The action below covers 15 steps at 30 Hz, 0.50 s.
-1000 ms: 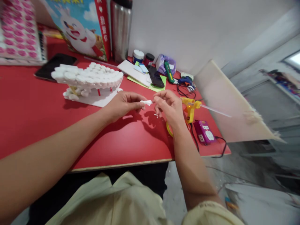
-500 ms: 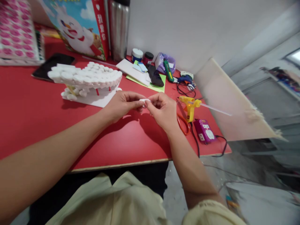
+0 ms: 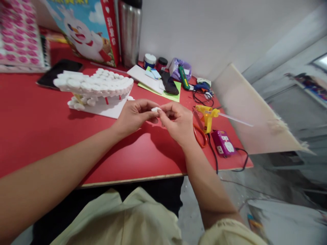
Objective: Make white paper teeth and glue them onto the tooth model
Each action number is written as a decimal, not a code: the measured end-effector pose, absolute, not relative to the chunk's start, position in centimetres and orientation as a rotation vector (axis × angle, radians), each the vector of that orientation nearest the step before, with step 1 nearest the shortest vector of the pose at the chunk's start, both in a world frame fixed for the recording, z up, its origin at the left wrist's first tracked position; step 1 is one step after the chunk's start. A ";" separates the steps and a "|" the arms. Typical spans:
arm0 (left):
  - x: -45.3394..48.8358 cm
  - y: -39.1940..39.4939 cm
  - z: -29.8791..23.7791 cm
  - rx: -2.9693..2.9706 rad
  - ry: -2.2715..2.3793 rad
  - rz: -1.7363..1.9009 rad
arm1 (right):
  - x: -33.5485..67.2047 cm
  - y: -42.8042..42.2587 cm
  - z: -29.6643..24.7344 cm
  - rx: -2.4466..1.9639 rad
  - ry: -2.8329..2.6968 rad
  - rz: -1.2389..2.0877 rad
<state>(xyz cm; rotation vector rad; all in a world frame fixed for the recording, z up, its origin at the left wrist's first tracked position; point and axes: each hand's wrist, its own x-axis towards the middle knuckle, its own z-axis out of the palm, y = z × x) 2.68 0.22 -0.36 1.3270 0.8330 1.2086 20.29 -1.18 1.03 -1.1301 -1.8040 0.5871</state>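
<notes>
Between the fingertips of both hands is a small white piece (image 3: 155,109), its exact kind too small to make out. My left hand (image 3: 135,115) pinches it from the left. My right hand (image 3: 176,119) pinches it from the right, thumb and fingers closed. Both hands are just above the red table (image 3: 122,160). Behind my left hand stands a model covered in white rounded pieces (image 3: 97,83), on a white base board (image 3: 107,110) with short red supports under it.
To the right lie a yellow glue gun (image 3: 208,117) with a clear stick, orange-handled scissors (image 3: 200,136) and a purple power socket (image 3: 224,144) with cables. Along the wall stand a steel flask (image 3: 130,34), a paint jar (image 3: 149,61) and a green cutter (image 3: 183,77). A black phone (image 3: 60,71) lies at left.
The small white piece has turned slightly between my fingertips, showing more of its face. Both hands stay in nearly the same place, and the view has shifted very little.
</notes>
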 end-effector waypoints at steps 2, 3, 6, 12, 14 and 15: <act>2.5 0.2 0.0 1.354 0.867 1.185 | 20.6 -1.1 1.1 -1.093 -1.838 0.585; 2.4 0.2 0.1 1.375 0.883 1.175 | 20.7 -1.1 1.1 -1.070 -1.858 0.594; 2.2 0.2 0.3 1.465 0.911 1.169 | 21.2 -1.1 1.3 -1.003 -1.922 0.614; 1.9 0.2 -0.2 1.715 0.964 1.245 | 21.6 -0.8 1.4 -0.885 -1.905 0.788; 1.9 0.2 -0.4 1.779 0.991 1.260 | 21.5 -0.6 1.3 -0.899 -1.856 0.858; 2.0 0.2 -0.4 1.795 1.002 1.262 | 21.5 -0.6 1.2 -0.911 -1.836 0.880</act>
